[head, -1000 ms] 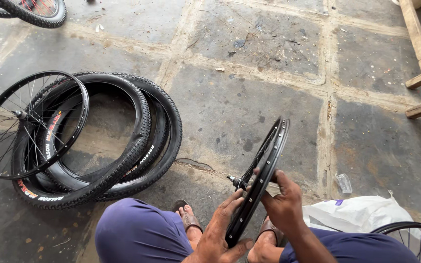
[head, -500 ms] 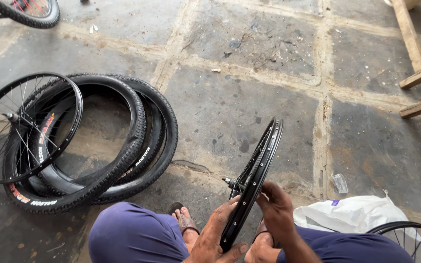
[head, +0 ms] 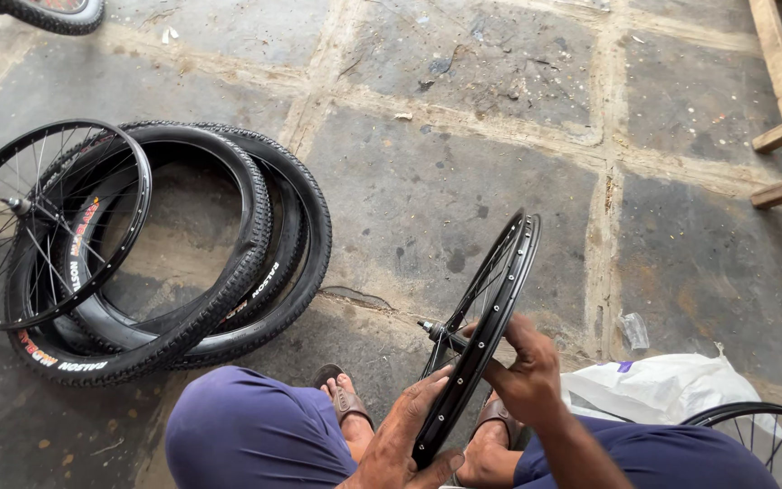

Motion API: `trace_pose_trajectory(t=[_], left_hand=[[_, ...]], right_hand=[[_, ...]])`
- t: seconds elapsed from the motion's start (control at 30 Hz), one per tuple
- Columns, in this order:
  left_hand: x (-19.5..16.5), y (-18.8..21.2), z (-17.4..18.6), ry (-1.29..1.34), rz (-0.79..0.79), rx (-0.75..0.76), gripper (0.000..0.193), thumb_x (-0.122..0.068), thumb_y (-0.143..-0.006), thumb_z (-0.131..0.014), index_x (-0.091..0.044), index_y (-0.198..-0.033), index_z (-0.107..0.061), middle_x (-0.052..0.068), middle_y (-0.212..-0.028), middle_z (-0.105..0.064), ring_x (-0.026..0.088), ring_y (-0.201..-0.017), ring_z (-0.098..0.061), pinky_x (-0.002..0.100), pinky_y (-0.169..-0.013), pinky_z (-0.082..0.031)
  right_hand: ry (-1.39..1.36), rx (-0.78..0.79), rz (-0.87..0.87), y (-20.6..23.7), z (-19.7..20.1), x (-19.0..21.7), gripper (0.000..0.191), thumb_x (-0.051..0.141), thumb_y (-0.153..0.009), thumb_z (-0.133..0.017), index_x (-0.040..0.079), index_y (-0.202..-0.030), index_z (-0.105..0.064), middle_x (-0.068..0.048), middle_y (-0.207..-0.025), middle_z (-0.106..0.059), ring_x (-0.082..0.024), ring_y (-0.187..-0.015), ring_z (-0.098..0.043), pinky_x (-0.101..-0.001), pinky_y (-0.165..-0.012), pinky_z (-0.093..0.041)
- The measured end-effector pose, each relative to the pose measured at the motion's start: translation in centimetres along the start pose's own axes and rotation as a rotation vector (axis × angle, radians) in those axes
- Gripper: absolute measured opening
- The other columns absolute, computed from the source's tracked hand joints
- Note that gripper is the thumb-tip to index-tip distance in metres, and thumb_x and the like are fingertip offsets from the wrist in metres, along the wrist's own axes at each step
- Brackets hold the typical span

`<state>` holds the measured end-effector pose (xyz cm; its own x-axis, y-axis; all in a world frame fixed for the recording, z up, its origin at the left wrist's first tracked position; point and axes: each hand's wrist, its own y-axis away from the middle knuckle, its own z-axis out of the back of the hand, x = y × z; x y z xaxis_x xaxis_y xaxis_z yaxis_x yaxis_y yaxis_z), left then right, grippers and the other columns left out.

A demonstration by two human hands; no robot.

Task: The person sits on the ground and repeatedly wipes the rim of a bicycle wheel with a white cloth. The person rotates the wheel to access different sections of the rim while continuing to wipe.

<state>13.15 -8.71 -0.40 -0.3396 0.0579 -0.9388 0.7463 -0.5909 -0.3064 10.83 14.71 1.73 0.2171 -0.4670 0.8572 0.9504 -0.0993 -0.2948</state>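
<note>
1. Far left of both hands: a spoked wheel [head: 47,222] lies on the stacked black tyres [head: 228,272] on the stone floor [head: 427,190], well apart from the fingers.
2. Left hand [head: 404,435]: fingers spread and curled round the lower edge of the black bicycle rim [head: 486,317], palm pressed to the rim's near face. Grasping, not clenched tight.
3. The rim stands on edge, tilted, between the person's knees in blue trousers [head: 255,435]. Its axle end [head: 429,328] pokes out just above the left fingertips.
4. Right hand [head: 522,371]: fingers closed over the rim's outer edge from the right side, thumb toward the hub. Hands near each other, the rim between them.
5. Right of the right hand: a white plastic bag [head: 671,389] on the floor, just beside the forearm; another wheel's edge [head: 753,426] at the lower right corner.
</note>
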Motion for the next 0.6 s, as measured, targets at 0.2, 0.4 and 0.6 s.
trace_pose_trajectory(t=[0.2, 0.4, 0.6], left_hand=[[0.0, 0.0, 0.1, -0.040, 0.004, 0.001, 0.082, -0.019, -0.092, -0.080, 0.000, -0.159, -0.036, 0.027, -0.163, -0.042, 0.043, -0.155, -0.042, 0.053, -0.126, -0.035], [0.2, 1.9, 0.9, -0.090, 0.102, 0.059, 0.084, -0.011, -0.083, -0.081, -0.002, -0.156, -0.040, 0.025, -0.162, -0.044, 0.041, -0.152, -0.044, 0.050, -0.122, -0.038], [-1.1, 0.9, 1.8, 0.006, 0.139, 0.049, 0.082, 0.001, -0.084, -0.062, 0.002, -0.160, -0.032, 0.026, -0.159, -0.048, 0.041, -0.152, -0.048, 0.047, -0.123, -0.038]], right_hand=[[0.429, -0.395, 0.154, 1.1, -3.0, -1.1, 0.042, 0.034, -0.069, -0.097, 0.010, -0.085, -0.066, -0.002, -0.093, -0.072, -0.019, -0.101, -0.067, -0.0358, -0.095, -0.048], [-0.935, -0.155, -0.258, 1.9, -1.7, -2.3, 0.025, 0.017, -0.092, -0.068, 0.001, -0.111, -0.068, -0.014, -0.112, -0.075, -0.024, -0.101, -0.073, -0.0383, -0.092, -0.059], [-1.074, -0.352, -0.183, 0.4, -2.3, -4.2, 0.018, -0.001, -0.108, -0.062, -0.007, -0.124, -0.068, -0.021, -0.120, -0.069, -0.026, -0.110, -0.069, -0.0386, -0.098, -0.056]])
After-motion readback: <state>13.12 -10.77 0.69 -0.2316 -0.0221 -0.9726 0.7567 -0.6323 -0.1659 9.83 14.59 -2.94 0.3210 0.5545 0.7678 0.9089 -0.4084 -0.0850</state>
